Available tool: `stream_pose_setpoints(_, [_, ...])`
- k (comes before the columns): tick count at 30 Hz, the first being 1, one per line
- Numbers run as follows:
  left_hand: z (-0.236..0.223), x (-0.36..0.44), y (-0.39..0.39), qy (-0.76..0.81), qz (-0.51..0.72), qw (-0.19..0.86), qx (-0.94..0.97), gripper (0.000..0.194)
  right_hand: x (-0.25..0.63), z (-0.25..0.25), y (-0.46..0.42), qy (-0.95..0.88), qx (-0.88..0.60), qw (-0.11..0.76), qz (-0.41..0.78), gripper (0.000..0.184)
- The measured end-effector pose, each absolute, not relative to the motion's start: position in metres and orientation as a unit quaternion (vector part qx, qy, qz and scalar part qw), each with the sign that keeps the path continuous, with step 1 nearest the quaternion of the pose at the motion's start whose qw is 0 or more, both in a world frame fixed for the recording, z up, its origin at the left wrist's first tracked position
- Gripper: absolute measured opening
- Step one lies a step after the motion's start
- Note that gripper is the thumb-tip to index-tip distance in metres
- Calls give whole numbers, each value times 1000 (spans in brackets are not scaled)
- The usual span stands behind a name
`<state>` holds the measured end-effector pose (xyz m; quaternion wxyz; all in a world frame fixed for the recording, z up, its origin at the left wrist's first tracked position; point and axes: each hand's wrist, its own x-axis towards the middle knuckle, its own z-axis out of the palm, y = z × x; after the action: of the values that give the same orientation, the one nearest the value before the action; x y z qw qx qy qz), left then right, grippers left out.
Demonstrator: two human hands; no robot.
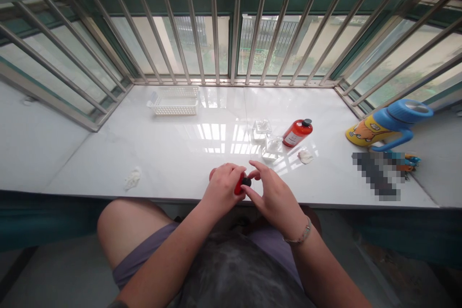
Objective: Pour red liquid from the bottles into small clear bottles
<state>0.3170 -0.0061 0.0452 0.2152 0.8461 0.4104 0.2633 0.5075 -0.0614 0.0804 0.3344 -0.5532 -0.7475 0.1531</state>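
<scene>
My left hand (224,185) is wrapped round a small red bottle (238,185) lying on its side at the front edge of the white sill (180,149). My right hand (269,187) pinches the bottle's black cap (246,182) with thumb and fingertips. A larger red bottle with a black cap (297,133) lies on its side further back to the right. Two small clear square dishes (267,137) stand just left of it.
A white slotted basket (175,101) stands at the back left. White wads lie at the front left (133,178) and beside the large bottle (305,156). A blue and yellow flask (388,126) lies at the right with small tools (406,159) near it. Metal window bars (231,33) close off the back.
</scene>
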Motion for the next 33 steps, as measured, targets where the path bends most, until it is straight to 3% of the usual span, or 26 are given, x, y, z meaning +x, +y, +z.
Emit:
stream_pose_setpoints(2, [43, 319, -8, 400, 262, 205, 854, 50, 507, 80, -62, -752, -549, 330, 154, 70])
stream_pose_setpoints(6, [38, 325, -12, 382, 259, 182, 868, 39, 510, 79, -62, -774, -550, 290, 121, 61])
stream_pose_setpoints(9, [35, 328, -13, 379, 253, 178, 872, 46, 514, 81, -63, -778, -551, 278, 117, 66])
stream_pose_setpoints(16, [36, 325, -11, 387, 274, 188, 860, 43, 513, 81, -70, -782, -525, 308, 135, 61])
stream_pose_setpoints(22, [46, 315, -6, 413, 294, 227, 831, 53, 510, 71, -73, -771, -547, 299, 131, 56])
stream_pose_setpoints(26, [47, 305, 0, 408, 328, 252, 814, 56, 509, 72, -75, -755, -546, 337, 135, 66])
stream_pose_setpoints(33, [43, 302, 4, 380, 313, 262, 830, 57, 500, 75, -73, -776, -493, 370, 134, 60])
